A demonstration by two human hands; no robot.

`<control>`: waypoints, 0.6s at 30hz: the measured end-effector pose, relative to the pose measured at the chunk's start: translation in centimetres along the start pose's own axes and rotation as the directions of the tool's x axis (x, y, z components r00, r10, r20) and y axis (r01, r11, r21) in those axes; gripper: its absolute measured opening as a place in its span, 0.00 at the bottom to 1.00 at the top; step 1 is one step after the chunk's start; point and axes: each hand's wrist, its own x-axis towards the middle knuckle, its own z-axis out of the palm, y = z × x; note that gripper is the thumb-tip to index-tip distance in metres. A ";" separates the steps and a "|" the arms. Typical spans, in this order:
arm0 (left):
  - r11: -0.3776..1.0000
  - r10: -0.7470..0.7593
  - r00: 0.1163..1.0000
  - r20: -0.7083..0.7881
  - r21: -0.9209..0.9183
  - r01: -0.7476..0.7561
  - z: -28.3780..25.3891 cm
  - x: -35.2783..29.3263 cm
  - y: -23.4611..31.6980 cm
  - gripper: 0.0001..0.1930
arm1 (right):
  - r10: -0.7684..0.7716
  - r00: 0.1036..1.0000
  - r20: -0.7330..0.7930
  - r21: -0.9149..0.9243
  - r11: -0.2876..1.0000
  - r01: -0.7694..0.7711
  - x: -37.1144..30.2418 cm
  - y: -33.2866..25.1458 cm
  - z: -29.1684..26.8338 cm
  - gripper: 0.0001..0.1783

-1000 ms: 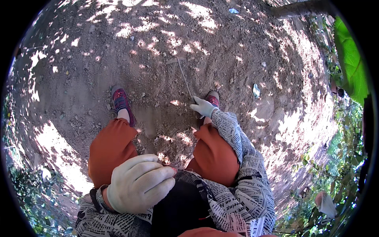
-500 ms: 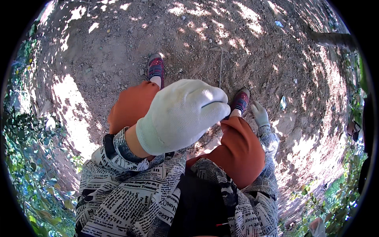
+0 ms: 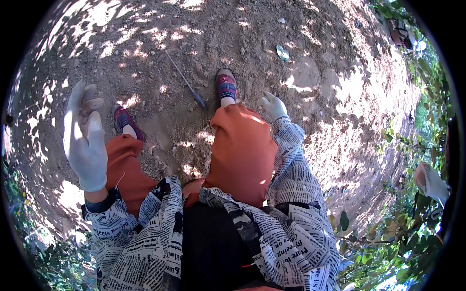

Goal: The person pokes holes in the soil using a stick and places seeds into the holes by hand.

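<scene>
My left hand [image 3: 86,145], in a white knit glove, is raised at the left above my orange-clad knee. Its fingers are loosely bent and apart, and nothing shows between them. Low beside my right knee hangs my right hand [image 3: 275,106], gloved in white too, fingers slightly parted and apparently holding nothing. Between my feet and a little beyond them, a hoe-like tool [image 3: 182,76] lies on the soil, with a thin metal shaft, a dark grip toward me and a small crosswise head at the far end. Neither hand touches it.
Dry, crumbly soil [image 3: 145,72] dappled with sunlight surrounds my shoes. A pale green leaf-like piece [image 3: 282,53] lies beyond my right foot. Leafy branches [image 3: 383,242] edge the right side, with a whitish plastic bag [image 3: 429,182] among them. A dark bag-like object [image 3: 402,35] sits at the far right.
My left hand has swung from the middle out to the left, its fingers now apart. The view has turned right, so the tool and my shoes appear farther left. My right hand stays low.
</scene>
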 end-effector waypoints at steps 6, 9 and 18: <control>0.986 -0.034 0.997 0.076 0.166 0.021 0.8 0.8 0.4 0.22 | 0.110 0.976 -0.191 -0.142 0.980 -0.138 5.0 2.5 -1.8 0.28; 0.964 0.010 0.993 0.114 0.262 -0.040 1.1 1.1 -0.1 0.19 | 0.052 0.960 -0.274 -0.212 0.971 -0.113 9.8 1.3 -2.2 0.27; 0.905 -0.005 0.955 0.297 0.407 -0.122 3.2 3.3 -0.7 0.14 | 0.188 0.956 -0.224 -0.324 0.911 -0.255 23.3 1.0 -3.4 0.26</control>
